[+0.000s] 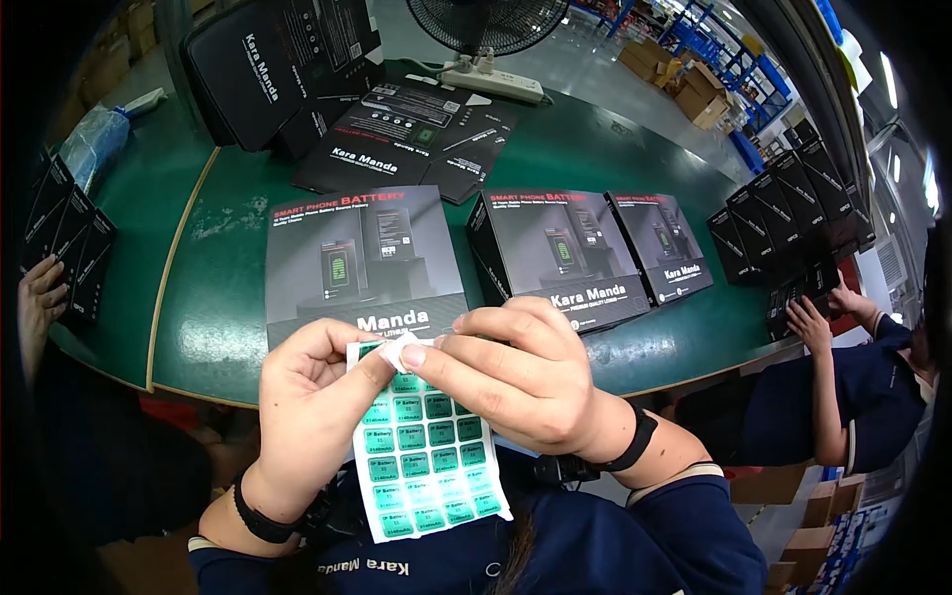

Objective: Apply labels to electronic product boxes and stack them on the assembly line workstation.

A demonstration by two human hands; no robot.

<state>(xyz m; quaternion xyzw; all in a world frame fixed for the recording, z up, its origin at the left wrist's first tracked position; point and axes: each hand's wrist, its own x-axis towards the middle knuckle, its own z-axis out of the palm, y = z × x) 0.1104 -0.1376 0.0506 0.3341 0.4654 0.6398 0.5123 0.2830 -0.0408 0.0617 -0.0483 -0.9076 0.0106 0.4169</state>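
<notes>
In the head view, the person's two hands are together at the near middle, above the front edge of a green table (208, 297). The left hand (309, 402) pinches the top of a white paper sheet of small green rectangular labels (421, 464), which hangs toward the person's lap. The right hand (531, 382) has its thumb and fingers drawn in on a small crumpled white piece (400, 353) at the sheet's top edge, touching the left thumb; what lies behind the fingertips is hidden.

Just beyond the hands stands a grey-and-black printed cardboard box (362, 253), with two similar printed boxes (567, 253) side by side to its right. Farther off lie flat black printed cartons (397, 139), near a white power strip (491, 81) and a black fan (486, 22). At far right, a co-worker's hands (811, 325) touch a black box; at far left, another person's hand (42, 293) rests beside narrow black boxes (71, 233).
</notes>
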